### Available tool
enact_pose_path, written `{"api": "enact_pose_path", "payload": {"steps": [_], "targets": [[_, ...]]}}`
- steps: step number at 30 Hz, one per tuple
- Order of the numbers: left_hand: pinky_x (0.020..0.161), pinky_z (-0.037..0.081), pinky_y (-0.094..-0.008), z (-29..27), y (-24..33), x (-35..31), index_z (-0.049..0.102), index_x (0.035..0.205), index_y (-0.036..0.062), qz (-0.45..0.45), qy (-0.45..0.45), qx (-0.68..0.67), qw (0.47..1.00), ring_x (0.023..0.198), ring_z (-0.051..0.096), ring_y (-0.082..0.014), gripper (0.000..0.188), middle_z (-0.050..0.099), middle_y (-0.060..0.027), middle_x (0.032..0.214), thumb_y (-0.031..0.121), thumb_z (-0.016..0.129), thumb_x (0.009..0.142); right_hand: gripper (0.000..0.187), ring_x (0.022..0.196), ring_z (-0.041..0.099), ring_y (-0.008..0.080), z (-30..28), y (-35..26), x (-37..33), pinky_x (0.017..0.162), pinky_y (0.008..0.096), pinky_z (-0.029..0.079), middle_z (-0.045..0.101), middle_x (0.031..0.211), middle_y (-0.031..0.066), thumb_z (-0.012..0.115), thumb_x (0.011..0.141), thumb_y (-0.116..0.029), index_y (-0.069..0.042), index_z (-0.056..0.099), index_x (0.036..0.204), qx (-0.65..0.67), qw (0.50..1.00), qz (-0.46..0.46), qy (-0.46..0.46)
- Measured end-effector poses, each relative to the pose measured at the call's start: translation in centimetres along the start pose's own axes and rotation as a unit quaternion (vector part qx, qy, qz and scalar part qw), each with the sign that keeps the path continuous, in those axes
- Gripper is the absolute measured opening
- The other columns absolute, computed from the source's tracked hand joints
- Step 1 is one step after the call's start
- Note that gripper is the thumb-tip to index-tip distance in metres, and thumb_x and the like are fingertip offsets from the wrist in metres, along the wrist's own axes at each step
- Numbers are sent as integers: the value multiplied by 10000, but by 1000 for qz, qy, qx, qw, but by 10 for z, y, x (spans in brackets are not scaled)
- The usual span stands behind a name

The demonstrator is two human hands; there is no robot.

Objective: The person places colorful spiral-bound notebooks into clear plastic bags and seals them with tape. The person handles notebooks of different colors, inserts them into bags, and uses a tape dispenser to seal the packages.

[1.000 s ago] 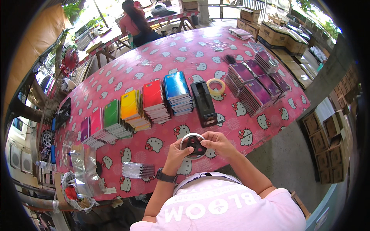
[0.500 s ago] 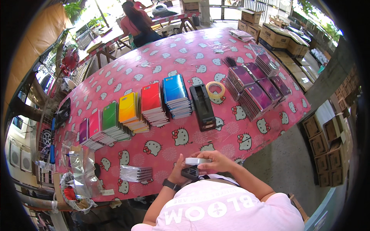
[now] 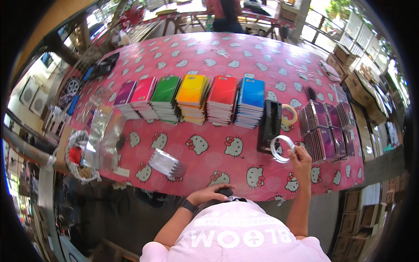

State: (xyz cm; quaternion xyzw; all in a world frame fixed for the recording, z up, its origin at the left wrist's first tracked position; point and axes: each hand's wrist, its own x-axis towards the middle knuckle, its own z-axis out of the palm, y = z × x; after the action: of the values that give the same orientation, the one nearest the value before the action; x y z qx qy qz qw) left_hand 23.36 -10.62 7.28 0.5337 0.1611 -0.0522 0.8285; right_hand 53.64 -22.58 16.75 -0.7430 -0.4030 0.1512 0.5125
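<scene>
Head: right hand (image 3: 300,158), ring (image 3: 281,160) moved rightward.

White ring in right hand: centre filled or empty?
Empty: the pink table shows through the open centre of the ring held by the right hand.

Right grip (image 3: 300,158): white ring (image 3: 273,149) projecting ahead-left; black dispenser (image 3: 272,120) blocking beyond it; yellow tape roll (image 3: 294,115) ahead; purple notebook stacks (image 3: 324,137) just ahead-right. Left grip (image 3: 209,194): coloured notebook row (image 3: 192,94) across ahead; wrapped pack (image 3: 164,162) ahead-left. Passage: open counter (image 3: 209,162) between grips, and from left grip to row.
</scene>
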Motion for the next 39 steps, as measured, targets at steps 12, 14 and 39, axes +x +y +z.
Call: {"api": "enact_pose_path", "payload": {"steps": [12,14,39], "targets": [[959,362,-299,4,-44,-56,499,1244,22,83,246,-91,961,1123,456,-183,570,509,-89,1222,172,654,716,286,667,501,48,107,-45,-64,607,218,428,594,772,-19,599,875,-184,35,612,1058,87,814,124,-561],[922,382,-281,8,-52,-95,514,1239,39,35,262,-160,951,1054,485,-164,555,519,-71,1197,182,659,722,325,691,505,42,114,-60,-56,619,217,431,590,784,-31,605,874,-181,49,598,1103,92,793,92,-595],[912,423,-348,-29,-133,-226,554,1129,-17,-76,463,106,877,1058,541,-283,573,582,-161,1097,275,730,668,452,969,594,202,290,-121,-124,787,332,481,606,1125,137,668,814,-180,-33,536,1220,34,736,-124,-664]]}}
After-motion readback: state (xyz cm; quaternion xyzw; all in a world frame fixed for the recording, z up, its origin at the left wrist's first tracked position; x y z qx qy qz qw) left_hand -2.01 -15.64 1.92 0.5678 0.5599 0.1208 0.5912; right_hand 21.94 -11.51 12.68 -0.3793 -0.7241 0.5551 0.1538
